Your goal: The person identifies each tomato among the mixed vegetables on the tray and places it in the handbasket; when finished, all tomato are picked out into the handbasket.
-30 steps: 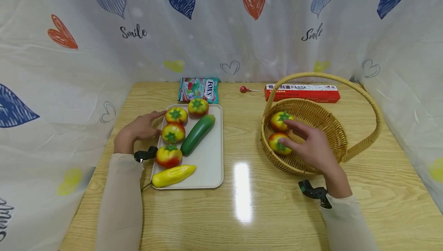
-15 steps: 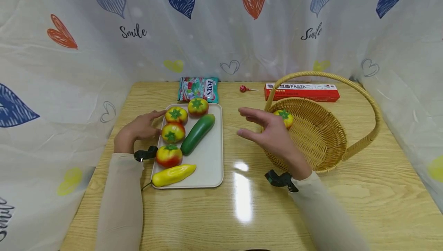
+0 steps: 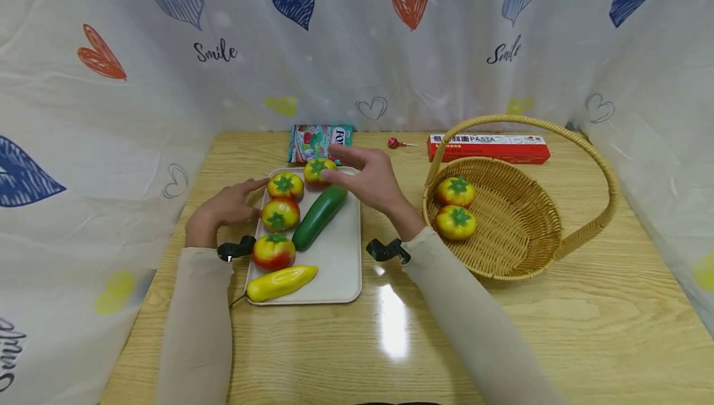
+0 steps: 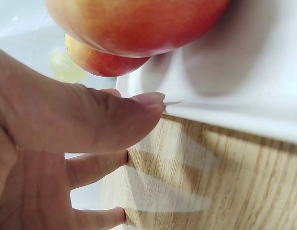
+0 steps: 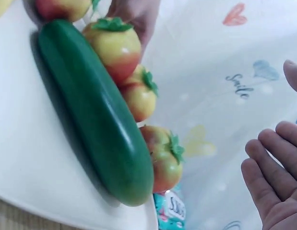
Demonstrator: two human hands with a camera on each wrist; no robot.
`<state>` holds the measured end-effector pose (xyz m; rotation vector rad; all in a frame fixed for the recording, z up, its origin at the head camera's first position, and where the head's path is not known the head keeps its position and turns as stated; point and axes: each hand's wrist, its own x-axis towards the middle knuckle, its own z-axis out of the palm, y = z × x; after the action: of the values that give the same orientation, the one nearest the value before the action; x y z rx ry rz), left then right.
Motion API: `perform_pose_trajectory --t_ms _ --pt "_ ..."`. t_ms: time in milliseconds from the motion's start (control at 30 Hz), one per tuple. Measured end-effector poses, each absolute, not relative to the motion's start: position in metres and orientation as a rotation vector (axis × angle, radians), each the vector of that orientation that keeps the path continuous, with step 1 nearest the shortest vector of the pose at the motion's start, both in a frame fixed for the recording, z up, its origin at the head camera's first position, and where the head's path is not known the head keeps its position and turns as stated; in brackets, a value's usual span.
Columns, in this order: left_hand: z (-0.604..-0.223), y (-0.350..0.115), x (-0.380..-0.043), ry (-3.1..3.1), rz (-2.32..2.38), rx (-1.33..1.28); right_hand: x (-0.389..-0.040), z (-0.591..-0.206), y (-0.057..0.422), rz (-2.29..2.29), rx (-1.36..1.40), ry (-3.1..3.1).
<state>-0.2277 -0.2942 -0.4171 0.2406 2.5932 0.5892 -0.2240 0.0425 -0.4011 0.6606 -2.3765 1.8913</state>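
On the white tray [image 3: 334,278] lie several yellow-and-red toy tomatoes [image 3: 274,252] with green leafy tops, a green cucumber-like vegetable [image 3: 319,218] and a yellow pepper [image 3: 281,283]. My left hand [image 3: 225,206] rests at the tray's left side. In the left wrist view its thumb [image 4: 105,117] lies along the rim, and other fingertips meet the wood. My right hand [image 3: 372,182] is over the tray's far right corner, fingers spread by the rearmost tomato [image 3: 318,169]. The right wrist view shows nothing held in that hand [image 5: 278,177].
A wicker basket [image 3: 515,231] with a tall handle stands at the right, two tomatoes [image 3: 455,222] inside. Along the back lie a teal candy bag [image 3: 305,144], a red lollipop [image 3: 393,143] and a red pasta box [image 3: 493,152]. A patterned curtain surrounds the table.
My right hand has let go of a tomato in the basket and moved left to the rearmost tomato on the tray. My left hand has stayed in place.
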Motion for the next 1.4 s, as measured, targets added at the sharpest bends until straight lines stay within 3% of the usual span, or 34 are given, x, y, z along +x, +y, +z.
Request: perform_pose_trajectory --t_ms 367,767,1100,1400 --pt "-0.417 -0.294 -0.228 2.599 0.593 0.248 -0.275 -0.434 0.017 1.752 0.496 -2.699" --pt "-0.418 -0.294 -0.229 2.599 0.611 0.249 -0.279 -0.45 0.008 1.582 0.509 -2.8" --pt "-0.42 -0.297 -0.23 2.599 0.614 0.261 -0.215 -0.399 0.028 1.695 0.675 -2.621" --pt "-0.42 -0.295 -0.229 2.59 0.616 0.242 -0.135 -0.373 0.111 1.659 0.771 -2.615"
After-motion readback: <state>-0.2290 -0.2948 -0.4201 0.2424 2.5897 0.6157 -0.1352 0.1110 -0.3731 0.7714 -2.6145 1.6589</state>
